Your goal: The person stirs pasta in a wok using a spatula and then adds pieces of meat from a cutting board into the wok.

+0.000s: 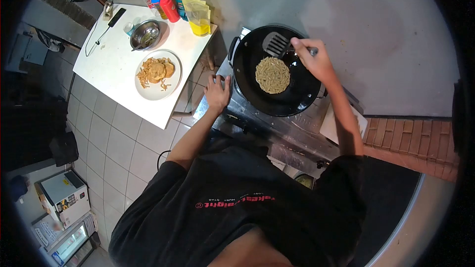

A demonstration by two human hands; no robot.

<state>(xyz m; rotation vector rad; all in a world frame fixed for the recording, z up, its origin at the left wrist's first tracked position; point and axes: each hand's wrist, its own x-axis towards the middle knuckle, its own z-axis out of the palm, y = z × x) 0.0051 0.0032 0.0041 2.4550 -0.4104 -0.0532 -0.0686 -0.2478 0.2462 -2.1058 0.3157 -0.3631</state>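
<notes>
A black wok (245, 76) sits on the metal stove (297, 128). Inside it lies a round, flat patty of pale short strips (272, 75), perhaps noodles. My right hand (312, 59) is closed round the handle of a slotted spatula (276, 44). The spatula's head is over the far part of the wok, just beyond the patty. My left hand (217, 94) rests with its fingers spread on the left edge of the stove, near the wok, and holds nothing.
Left of the stove, a white table (118, 81) bears a plate (143, 93) of fried food, a metal bowl (145, 34) with a utensil, a red bottle (169, 10) and a yellow pouch (197, 17). A wall stands behind the stove; a brick ledge (410, 138) is at right.
</notes>
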